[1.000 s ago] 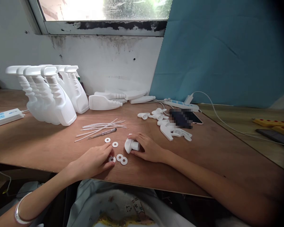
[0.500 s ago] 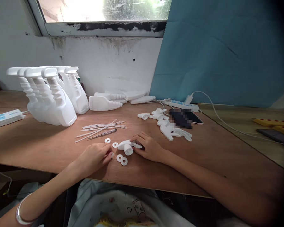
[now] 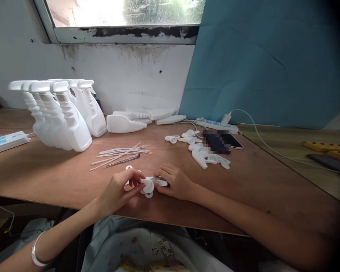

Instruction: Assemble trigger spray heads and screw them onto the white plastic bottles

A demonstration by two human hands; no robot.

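My right hand (image 3: 175, 182) grips a white trigger sprayer head (image 3: 158, 180) just above the table, its round cap turned towards me. At the cap's mouth, the thumb and fingers of my left hand (image 3: 124, 186) are pinched on a small white washer (image 3: 144, 183), partly hidden by the fingertips. Another flat washer (image 3: 149, 195) lies on the table below the cap. Beyond my left fingers one more ring washer (image 3: 129, 167) shows in part.
Thin white tubes (image 3: 121, 153) and a screwdriver (image 3: 123, 161) lie ahead. Spray bottles (image 3: 76, 128) stand left; bottles without heads (image 3: 124, 124) lie by the wall. Several sprayer heads (image 3: 200, 155), phones (image 3: 236, 140) and a power strip (image 3: 215, 124) are right.
My left hand has moved right and brought the washer to the cap. My right hand has shifted the sprayer head slightly towards me and turned its cap.
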